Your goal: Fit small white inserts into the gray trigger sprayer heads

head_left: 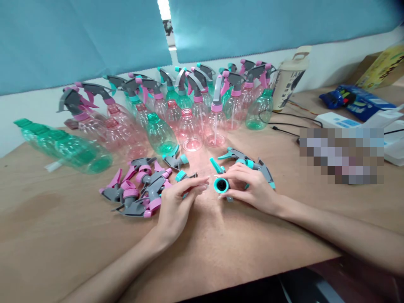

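Observation:
My right hand [252,185] grips a grey-and-teal trigger spray head [221,185], its round collar opening turned toward me. Just left of it, my left hand [179,200] is closed in a pinch; a small clear piece seems to be at the fingertips, too small to name. Beside my left hand lies a pile of grey-and-pink spray heads [154,204]. Several grey-and-teal spray heads [267,170] lie behind and beside my right hand, and another teal one [175,160] rests farther back, near the bottles.
Rows of pink and green bottles stand at the back, including an open pink bottle [191,134] and an open green bottle [160,136]. Green bottles [72,147] lie tipped at left. A beige bottle [288,78], black cable [288,131] and blue packet [360,103] are at right.

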### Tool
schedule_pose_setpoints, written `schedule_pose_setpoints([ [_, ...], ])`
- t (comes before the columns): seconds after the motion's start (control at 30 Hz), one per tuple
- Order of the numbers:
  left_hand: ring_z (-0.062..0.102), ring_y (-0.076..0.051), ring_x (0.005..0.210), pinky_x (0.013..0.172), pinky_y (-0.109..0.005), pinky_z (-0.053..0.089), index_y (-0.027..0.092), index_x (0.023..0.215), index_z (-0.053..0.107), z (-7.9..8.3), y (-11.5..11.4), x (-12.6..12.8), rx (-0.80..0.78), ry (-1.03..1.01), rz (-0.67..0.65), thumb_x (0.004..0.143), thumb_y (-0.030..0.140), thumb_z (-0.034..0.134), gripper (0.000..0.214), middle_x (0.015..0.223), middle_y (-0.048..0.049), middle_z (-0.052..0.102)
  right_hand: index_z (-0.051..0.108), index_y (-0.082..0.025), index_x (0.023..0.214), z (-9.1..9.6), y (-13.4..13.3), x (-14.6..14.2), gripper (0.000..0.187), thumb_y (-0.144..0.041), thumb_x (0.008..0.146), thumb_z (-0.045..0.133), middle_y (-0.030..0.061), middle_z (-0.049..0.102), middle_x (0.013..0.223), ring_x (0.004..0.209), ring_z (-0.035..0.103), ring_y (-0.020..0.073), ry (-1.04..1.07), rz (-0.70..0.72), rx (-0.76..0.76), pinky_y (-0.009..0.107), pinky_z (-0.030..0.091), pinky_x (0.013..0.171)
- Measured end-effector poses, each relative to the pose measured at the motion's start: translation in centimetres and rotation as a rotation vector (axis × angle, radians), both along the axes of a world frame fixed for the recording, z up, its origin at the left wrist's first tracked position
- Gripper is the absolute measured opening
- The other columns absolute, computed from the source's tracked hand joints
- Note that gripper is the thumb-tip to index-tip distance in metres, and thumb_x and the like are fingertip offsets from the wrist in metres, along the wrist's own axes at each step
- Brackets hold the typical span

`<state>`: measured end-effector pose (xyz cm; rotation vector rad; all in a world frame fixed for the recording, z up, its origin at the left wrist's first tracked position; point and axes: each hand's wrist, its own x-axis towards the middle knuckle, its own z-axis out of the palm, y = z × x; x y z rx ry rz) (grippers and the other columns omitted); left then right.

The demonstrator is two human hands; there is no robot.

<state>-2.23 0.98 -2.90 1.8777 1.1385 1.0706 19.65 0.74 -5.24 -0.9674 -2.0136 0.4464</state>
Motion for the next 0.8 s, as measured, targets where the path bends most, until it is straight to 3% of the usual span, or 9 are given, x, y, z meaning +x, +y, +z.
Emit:
schedule_pose_setpoints([
  [0.1,0.067,-0.017,0.082,0.074,-0.031,0.054,0.024,0.102,0.07,0.2,-0.1,0.1,0.038,0.0,0.001,0.089,0.02,0.055,0.02,0.095,-0.0021,0.073,0.064,-0.02,0.109,0.1,0.0,0.0,0.034,-0.036,0.08,0.068,0.0023,0.062,0.076,0.083,0.055,0.0198,0.002,0.002,-0.01,0.037,0.048,0.079],
  [0.2,0.065,-0.017,0.081,0.074,-0.031,0.052,0.024,0.091,0.071,0.4,-0.4,0.4,0.076,-0.016,0.016,0.085,0.023,0.062,0.011,0.088,-0.0016,0.073,0.064,-0.021,0.111,0.1,-0.2,-0.2,0.034,-0.035,0.08,0.067,0.0004,0.057,0.071,0.078,0.053,0.0186,0.003,0.031,-0.028,0.035,0.047,0.075],
  [0.43,0.061,-0.013,0.069,0.063,-0.025,0.049,0.019,0.081,0.064,0.0,-0.9,1.0,-0.044,-0.122,-0.023,0.076,0.021,0.072,0.01,0.078,0.0005,0.067,0.062,-0.02,0.112,0.5,-1.0,-0.7,0.031,-0.031,0.083,0.065,0.0022,0.06,0.08,0.075,0.05,0.0167,-0.008,0.128,-0.087,0.032,0.046,0.07],
  [0.8,0.054,-0.012,0.071,0.061,-0.024,0.045,0.019,0.084,0.062,0.0,-0.6,0.7,0.32,0.105,-0.069,0.087,0.018,0.059,0.004,0.08,-0.001,0.059,0.061,-0.022,0.114,0.7,-1.2,-0.7,0.034,-0.033,0.083,0.065,0.0021,0.062,0.08,0.078,0.055,0.0181,-0.011,0.117,-0.087,0.035,0.049,0.072],
])
